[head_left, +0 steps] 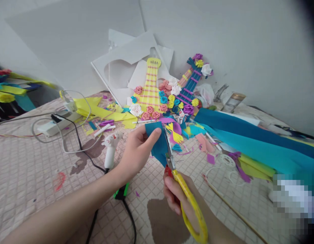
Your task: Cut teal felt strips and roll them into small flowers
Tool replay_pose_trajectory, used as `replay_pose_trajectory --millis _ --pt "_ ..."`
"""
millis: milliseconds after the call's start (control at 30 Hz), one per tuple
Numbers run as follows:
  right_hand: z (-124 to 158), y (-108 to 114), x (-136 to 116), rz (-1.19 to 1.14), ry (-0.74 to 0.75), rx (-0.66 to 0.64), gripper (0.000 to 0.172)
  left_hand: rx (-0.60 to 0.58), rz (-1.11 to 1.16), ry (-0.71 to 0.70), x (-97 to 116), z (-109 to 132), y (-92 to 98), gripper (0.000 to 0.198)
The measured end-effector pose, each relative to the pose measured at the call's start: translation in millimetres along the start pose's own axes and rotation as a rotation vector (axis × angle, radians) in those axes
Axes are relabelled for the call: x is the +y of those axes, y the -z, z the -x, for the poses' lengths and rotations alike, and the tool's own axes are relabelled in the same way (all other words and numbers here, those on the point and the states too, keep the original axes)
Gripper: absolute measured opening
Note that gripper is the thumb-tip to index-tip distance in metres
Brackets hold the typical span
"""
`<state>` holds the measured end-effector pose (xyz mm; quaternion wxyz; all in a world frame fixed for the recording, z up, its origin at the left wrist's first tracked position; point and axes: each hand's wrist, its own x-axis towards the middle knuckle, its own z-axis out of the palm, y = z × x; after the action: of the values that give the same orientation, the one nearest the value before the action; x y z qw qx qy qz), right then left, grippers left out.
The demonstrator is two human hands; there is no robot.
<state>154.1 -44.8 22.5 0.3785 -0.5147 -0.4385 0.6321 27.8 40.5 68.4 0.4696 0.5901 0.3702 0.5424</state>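
My left hand [139,149] pinches a folded piece of dark teal crepe paper [158,145] between thumb and fingers, above the middle of the table. My right hand [182,195] grips a pair of scissors [187,200] with a yellow and a red handle. Their metal blades point up and away, along the right edge of the paper; I cannot tell whether they bite into it. Behind the hands stands a yellow paper guitar [153,84] with white strings and paper roses. A dark blue guitar [189,86] with purple bands leans beside it.
A white glue gun [110,152] with a black cable stands left of my arm. A white power strip [59,122] lies farther left. Long blue crepe sheets [238,142] spread on the right, near white string [226,161] and a thin stick [233,206]. White foam boards [121,64] lean behind.
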Motion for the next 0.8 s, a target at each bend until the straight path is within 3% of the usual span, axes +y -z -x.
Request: replay_pose_trajectory --millis 800 --pt "4.0 -3.2 -4.2 0.001 -0.024 0.017 0.049 0.01 0.027 0.069 -1.8 0.1 -1.6 0.028"
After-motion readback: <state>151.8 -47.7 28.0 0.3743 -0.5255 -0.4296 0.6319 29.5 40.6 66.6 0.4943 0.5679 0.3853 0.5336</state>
